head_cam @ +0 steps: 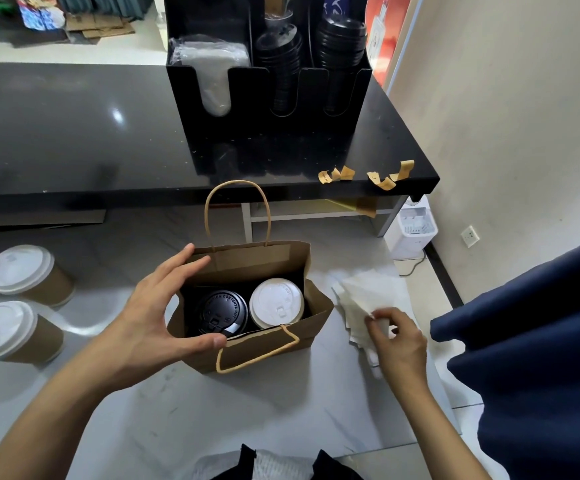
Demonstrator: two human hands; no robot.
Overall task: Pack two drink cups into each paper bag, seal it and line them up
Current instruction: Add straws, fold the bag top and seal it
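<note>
A brown paper bag [267,348] with twine handles stands open on the grey counter in the middle. Inside it sit two cups side by side: one with a black lid [221,311] on the left and one with a white lid [276,303] on the right. My left hand [153,313] holds the bag's left end, thumb on the near rim and fingers on the far rim. My right hand [397,336] pinches a white napkin from a loose pile of napkins [361,299] to the right of the bag. Two more white-lidded brown cups [25,273] [7,332] stand at the far left.
A raised black shelf [73,133] runs behind the counter. On it stands a black organiser [267,98] with stacked black lids and clear bags. Several brown sticker strips [368,174] lie near the shelf's front right edge. A dark blue cloth [541,341] hangs at the right.
</note>
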